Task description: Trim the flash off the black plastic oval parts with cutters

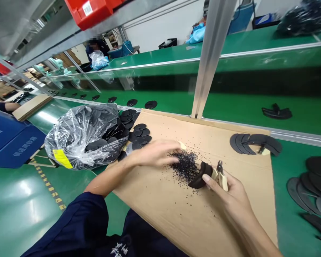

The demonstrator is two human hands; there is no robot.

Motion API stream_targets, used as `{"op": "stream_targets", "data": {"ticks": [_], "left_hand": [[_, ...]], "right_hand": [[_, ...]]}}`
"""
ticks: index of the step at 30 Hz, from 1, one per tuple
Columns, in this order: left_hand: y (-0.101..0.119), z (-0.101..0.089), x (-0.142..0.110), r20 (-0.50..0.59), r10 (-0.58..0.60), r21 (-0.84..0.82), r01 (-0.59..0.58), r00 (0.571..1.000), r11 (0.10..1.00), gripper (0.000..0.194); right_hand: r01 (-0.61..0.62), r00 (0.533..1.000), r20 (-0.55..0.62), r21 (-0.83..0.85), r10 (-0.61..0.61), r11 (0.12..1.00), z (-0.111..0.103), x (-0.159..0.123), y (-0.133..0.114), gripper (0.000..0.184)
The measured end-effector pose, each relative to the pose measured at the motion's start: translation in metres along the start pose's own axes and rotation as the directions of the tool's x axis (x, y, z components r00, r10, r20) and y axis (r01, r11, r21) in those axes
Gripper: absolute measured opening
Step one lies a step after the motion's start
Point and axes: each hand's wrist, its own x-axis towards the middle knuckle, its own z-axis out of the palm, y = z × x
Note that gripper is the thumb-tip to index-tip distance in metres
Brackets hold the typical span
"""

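My left hand (157,152) reaches over the cardboard sheet (155,189), its fingers stretched out and slightly blurred beside a heap of tiny black bits (186,163). No object shows in it. A curved black plastic piece (197,181) is pinched between the thumb and fingers of my right hand (231,192), just at the right edge of the heap. That same hand also carries a pair of side cutters (223,181) with cream handles, their jaws pointing up and away from me. A small cream-coloured object (182,145) lies partly hidden by my left fingertips.
A clear plastic bag (80,142) of black discs rests at the left, with loose discs (141,135) beside it. Curved black parts (255,142) lie right of the upright post (208,60). More parts (314,185) are stacked far right. Spaced discs (151,104) line the green belt behind.
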Motion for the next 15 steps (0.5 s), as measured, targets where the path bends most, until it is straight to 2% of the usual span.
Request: {"op": "stream_targets", "data": {"ticks": [1,3,4,7,9,12,13,15], "left_hand": [[-0.015,-0.008,-0.005,-0.066,-0.181,0.126,0.188,0.981,0.974,0.019],[-0.047,-0.023,-0.013,-0.212,-0.403,0.245,0.447,0.891,0.86,0.019],[-0.061,-0.029,-0.017,-0.261,-0.458,0.262,0.519,0.85,0.813,0.02],[-0.088,-0.037,-0.026,-0.337,-0.528,0.255,0.616,0.779,0.746,0.018],[-0.093,-0.037,-0.029,-0.37,-0.537,0.224,0.634,0.758,0.741,0.018],[-0.081,-0.03,-0.028,-0.401,-0.51,0.149,0.603,0.761,0.783,0.018],[-0.072,-0.026,-0.026,-0.394,-0.482,0.073,0.549,0.783,0.833,0.02],[-0.049,-0.01,-0.02,-0.342,-0.376,-0.203,0.323,0.861,0.924,0.027]], "right_hand": [[-0.005,1.0,-0.014,0.001,0.005,1.0,0.0,-0.001,0.0,0.037],[-0.017,0.999,-0.029,0.009,0.017,1.0,0.001,-0.001,0.0,0.034],[-0.005,0.999,-0.042,0.007,0.006,1.0,0.001,-0.002,0.0,0.033],[0.038,0.998,-0.057,-0.001,-0.038,0.999,0.002,-0.001,0.0,0.032],[0.039,0.997,-0.062,-0.005,-0.04,0.999,0.002,-0.001,-0.001,0.032],[-0.002,0.996,-0.094,0.009,0.003,1.0,0.003,-0.001,-0.003,0.034],[-0.019,0.995,-0.099,0.029,0.022,0.999,0.003,-0.001,-0.003,0.036],[-0.052,0.994,-0.086,0.099,0.061,0.994,0.004,-0.004,-0.003,0.042]]}}
